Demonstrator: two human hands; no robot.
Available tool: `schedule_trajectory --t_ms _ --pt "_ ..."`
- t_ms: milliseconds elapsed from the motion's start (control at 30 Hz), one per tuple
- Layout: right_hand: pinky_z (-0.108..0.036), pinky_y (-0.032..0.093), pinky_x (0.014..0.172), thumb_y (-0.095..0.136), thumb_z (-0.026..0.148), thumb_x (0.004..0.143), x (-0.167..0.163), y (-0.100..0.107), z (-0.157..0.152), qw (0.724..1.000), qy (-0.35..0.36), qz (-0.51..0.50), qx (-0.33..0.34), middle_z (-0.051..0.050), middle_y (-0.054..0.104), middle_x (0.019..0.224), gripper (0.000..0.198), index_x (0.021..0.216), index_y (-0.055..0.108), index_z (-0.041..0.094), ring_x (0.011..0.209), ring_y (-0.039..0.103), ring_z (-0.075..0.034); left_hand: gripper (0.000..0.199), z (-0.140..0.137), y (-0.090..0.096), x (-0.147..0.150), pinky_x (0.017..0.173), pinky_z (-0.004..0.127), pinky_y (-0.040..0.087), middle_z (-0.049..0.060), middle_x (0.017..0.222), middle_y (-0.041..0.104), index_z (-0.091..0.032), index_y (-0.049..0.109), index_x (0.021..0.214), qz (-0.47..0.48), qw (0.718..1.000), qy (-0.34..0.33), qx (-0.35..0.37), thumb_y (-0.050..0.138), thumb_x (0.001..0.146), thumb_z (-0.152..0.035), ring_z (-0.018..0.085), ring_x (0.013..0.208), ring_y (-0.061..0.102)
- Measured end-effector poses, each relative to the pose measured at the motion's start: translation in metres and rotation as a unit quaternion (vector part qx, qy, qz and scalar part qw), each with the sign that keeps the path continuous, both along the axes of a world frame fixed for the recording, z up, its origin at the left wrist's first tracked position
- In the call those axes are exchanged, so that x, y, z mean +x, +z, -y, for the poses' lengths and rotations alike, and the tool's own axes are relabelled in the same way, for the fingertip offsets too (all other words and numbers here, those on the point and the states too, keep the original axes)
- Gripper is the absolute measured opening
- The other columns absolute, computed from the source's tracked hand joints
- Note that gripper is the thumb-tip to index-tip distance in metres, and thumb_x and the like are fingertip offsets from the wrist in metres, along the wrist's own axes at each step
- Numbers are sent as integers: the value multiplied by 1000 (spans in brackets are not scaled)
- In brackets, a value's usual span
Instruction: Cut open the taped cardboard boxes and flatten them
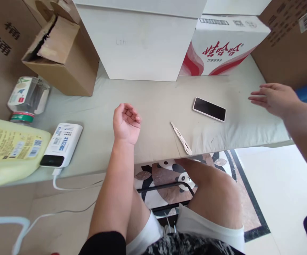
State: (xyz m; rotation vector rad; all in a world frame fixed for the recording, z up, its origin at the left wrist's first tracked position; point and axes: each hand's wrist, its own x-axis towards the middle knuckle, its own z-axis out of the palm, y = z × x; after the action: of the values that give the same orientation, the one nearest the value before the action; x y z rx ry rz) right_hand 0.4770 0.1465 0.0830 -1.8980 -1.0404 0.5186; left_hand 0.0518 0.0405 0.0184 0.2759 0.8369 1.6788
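Note:
My left hand [126,122] rests on the pale table cover [156,102], palm up, fingers curled loosely with nothing in them. My right hand [274,98] hovers flat at the table's right end, fingers spread and pointing left, holding nothing. Between the hands lie a dark-screened phone [209,109] and a slim white utility knife [181,138], whose tip reaches the table's front edge. The phone is nearest my right hand, the knife nearest my left.
A white power bank [61,144] with a cable lies left of my left hand, beside a yellow jug [7,150] and a clear bottle [27,97]. Cardboard boxes [60,53], a white box [143,42] and a red-printed carton [222,46] line the back. My knees are under the table.

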Motion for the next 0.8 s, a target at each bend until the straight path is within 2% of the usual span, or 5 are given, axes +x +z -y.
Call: schedule_trajectory --t_ms 133,200,400,633,800 --pt "-34 57 64 46 -10 85 -21 15 20 996 1 -51 -75 -11 65 61 32 69 57 16 53 69 -14 7 13 3 -11 41 15 36 -3 76 70 -24 65 85 -27 999 18 21 71 82 -22 1 42 45" --pt "-31 56 62 49 -10 83 -43 23 25 994 40 -45 -86 -9 65 61 29 73 59 16 51 67 -13 22 19 5 -16 41 14 37 -3 92 74 -27 65 93 -34 999 26 32 70 79 -11 0 42 45" --pt "-26 52 57 60 0 82 -168 10 23 955 280 12 -97 -3 69 71 20 88 65 18 55 66 -12 34 29 7 -30 63 16 55 -2 115 72 -29 63 100 -17 997 46 56 62 77 -4 7 70 69" --pt "-35 51 103 66 8 79 -374 7 17 815 561 146 5 -1 70 116 25 99 67 23 89 67 -14 21 25 7 -41 73 17 57 -2 102 74 -25 58 92 9 991 121 47 72 80 -14 9 86 73" --pt "-35 51 108 49 7 86 -472 20 16 693 663 262 107 10 56 141 33 110 61 27 117 61 -13 16 26 10 -55 73 17 55 -2 91 74 -23 55 90 7 984 174 21 64 86 -11 7 79 72"
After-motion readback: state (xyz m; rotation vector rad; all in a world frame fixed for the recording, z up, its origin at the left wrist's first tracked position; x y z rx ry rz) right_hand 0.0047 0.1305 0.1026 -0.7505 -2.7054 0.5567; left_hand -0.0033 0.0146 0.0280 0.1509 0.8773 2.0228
